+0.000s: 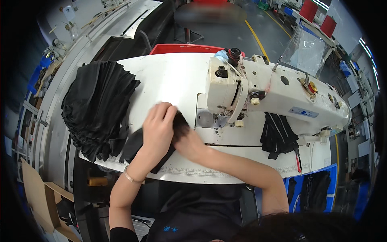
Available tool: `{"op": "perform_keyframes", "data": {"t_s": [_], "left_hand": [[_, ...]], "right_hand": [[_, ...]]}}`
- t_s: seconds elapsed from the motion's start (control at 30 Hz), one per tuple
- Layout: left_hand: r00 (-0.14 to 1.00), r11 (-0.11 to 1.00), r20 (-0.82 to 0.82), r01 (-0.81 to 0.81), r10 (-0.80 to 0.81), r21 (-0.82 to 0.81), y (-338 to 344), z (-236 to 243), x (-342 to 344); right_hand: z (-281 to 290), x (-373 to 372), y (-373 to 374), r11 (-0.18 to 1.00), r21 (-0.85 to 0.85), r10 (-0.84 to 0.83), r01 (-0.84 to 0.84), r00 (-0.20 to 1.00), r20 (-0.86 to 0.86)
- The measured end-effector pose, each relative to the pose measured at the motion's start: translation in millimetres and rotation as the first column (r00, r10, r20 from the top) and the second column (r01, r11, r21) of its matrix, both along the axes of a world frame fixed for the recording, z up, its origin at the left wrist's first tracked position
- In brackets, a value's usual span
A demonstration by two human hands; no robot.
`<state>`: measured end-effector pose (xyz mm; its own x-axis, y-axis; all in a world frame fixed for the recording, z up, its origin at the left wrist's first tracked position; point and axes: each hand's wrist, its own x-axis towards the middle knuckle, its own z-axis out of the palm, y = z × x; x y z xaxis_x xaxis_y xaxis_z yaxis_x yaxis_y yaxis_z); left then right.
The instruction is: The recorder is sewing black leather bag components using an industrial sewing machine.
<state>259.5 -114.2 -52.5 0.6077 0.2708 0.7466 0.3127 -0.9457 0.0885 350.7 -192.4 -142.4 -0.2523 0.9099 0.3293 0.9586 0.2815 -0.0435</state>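
Centrally, black cloth [180, 119] sits between left hand [158, 127] and right hand [188, 142], both grasping it; fingertips partly hidden.

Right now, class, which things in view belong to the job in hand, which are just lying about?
Likely the job:
left hand, right hand
held black fabric piece
black fabric pile
sewing machine

Seemingly just around:
open cardboard box
red thread cones
round table
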Motion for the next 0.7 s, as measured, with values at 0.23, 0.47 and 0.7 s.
{"op": "perform_keyframes", "data": {"t_s": [0.23, 0.47, 0.7], "left_hand": [[0.933, 0.927, -0.28, 0.115, -0.224, -0.357, 14, -57, 51], [0.855, 0.829, -0.218, 0.345, -0.471, -0.44, 56, -76, 99], [0.851, 0.757, -0.179, 0.321, -0.495, -0.57, 57, -57, 117]], "right_hand": [[12, 44, -90, 0.972, 0.023, 0.234, -0.235, 0.945, -0.229], [23, 76, -77, 0.953, -0.117, 0.25, -0.279, 0.944, -0.216], [-6, 87, -71, 0.994, -0.02, 0.112, -0.111, 0.987, 0.118]]}}
